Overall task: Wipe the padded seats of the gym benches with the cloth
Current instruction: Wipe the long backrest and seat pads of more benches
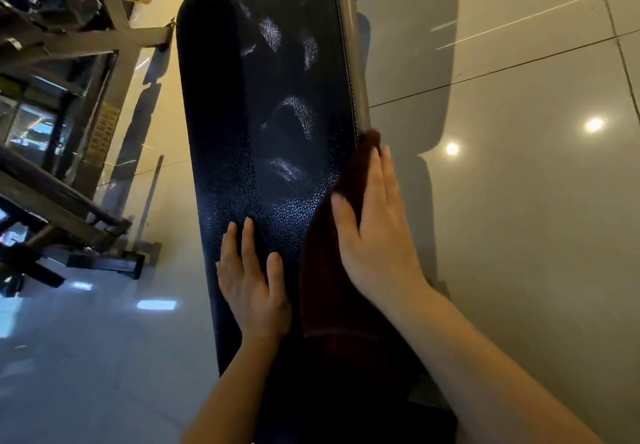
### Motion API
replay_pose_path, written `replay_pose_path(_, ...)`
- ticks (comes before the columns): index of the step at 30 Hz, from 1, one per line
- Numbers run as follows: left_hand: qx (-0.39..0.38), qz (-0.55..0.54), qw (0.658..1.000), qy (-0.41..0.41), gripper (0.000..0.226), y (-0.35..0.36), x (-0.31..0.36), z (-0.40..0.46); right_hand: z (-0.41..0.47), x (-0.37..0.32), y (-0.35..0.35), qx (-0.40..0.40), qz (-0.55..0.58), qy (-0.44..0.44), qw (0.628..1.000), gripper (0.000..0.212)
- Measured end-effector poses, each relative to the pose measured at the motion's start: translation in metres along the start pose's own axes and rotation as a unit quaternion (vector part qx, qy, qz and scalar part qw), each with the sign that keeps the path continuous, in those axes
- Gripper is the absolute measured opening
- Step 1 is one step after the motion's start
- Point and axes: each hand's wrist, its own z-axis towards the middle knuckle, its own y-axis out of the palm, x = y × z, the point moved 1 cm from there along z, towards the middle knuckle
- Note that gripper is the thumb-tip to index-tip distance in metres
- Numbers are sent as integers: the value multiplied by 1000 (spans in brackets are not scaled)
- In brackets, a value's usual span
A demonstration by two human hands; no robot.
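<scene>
A long black padded bench seat (263,104) runs away from me up the middle of the view, its grained surface creased and shiny in patches. A dark brown cloth (329,270) lies along the seat's right edge, from near me up to the metal side rail (353,62). My right hand (377,235) presses flat on the cloth with straight fingers pointing away from me. My left hand (249,281) rests flat on the bare padding just left of the cloth, fingers straight and slightly spread.
Glossy tiled floor (519,132) lies on both sides of the bench, reflecting ceiling lights. A metal gym machine frame (86,104) with a black floor foot (110,263) stands at the left.
</scene>
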Motion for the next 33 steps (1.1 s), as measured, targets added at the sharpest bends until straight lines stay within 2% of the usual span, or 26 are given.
replay_pose_path(5,1,7,1000,2,56,0,-1,2,23,-7,1,92,-38,-36,994,65)
replay_pose_path(13,-1,7,1000,-2,58,0,3,3,-119,49,13,15,3,-52,999,73)
replay_pose_path(19,11,9,1000,13,61,0,0,2,-79,26,16,42,2,13,999,70)
replay_pose_path(25,15,8,1000,16,61,2,1,3,11,-2,-2,37,8,0,999,66)
replay_pose_path(29,15,11,1000,15,61,0,0,3,-43,9,5,53,14,-61,997,60)
replay_pose_path(31,15,9,1000,13,69,1,0,4,-82,22,11,46,-4,-76,996,62)
replay_pose_path(33,16,9,1000,10,66,1,2,5,-102,31,13,38,-21,-84,996,64)
